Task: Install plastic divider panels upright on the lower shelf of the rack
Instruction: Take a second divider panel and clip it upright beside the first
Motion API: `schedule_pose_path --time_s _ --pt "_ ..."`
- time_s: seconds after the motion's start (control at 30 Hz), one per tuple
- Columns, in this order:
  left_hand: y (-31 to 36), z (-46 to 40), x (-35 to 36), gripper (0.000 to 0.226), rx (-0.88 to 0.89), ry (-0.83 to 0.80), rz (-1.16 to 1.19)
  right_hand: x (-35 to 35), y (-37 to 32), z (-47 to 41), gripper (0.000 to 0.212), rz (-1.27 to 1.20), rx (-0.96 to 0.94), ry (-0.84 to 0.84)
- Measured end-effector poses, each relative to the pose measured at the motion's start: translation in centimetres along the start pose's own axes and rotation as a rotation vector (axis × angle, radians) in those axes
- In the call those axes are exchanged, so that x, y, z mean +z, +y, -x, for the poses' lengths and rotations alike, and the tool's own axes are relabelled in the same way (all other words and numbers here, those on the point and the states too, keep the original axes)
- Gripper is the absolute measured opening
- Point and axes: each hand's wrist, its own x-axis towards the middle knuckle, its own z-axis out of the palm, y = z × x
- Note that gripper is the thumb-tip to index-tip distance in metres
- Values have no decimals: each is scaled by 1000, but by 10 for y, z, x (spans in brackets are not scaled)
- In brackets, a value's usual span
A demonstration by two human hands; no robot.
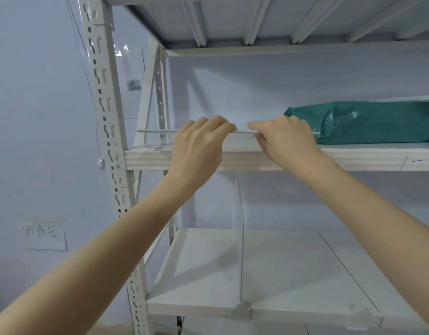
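A clear plastic divider panel (157, 135) lies nearly flat just above the middle shelf (145, 159) of the white rack, seen edge-on. My left hand (200, 143) grips its near edge with curled fingers. My right hand (284, 139) pinches the same edge just to the right. On the lower shelf (293, 274) another clear divider panel (240, 238) stands upright, held at the front lip by a white clip (241, 310).
A green plastic-wrapped package (368, 122) lies on the middle shelf at the right, close to my right hand. The perforated rack upright (107, 131) stands at the left. A paper label (43, 234) is taped to the wall.
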Motion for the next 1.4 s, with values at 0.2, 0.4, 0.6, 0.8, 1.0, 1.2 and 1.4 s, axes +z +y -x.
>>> schedule_pose_path --time_s 0.2,0.4,0.6,0.8,1.0,1.2,1.4 --pt "59 -32 -40 56 20 209 83 -63 34 31 21 -80 102 67" --pt "116 -41 -63 52 43 76 198 -121 92 71 26 -331 223 286" --pt "173 -54 -67 32 -26 -42 296 -182 133 123 14 -753 398 400" --pt "223 -64 -71 23 -17 -33 394 -235 157 178 10 -932 422 380" --pt "267 -55 -71 23 -39 -70 502 -245 172 230 7 -966 521 203" --pt "297 -13 -41 14 -93 -328 538 -195 174 276 10 -935 622 71" --pt "319 34 -2 26 -116 -678 550 -118 175 325 21 -1009 732 11"
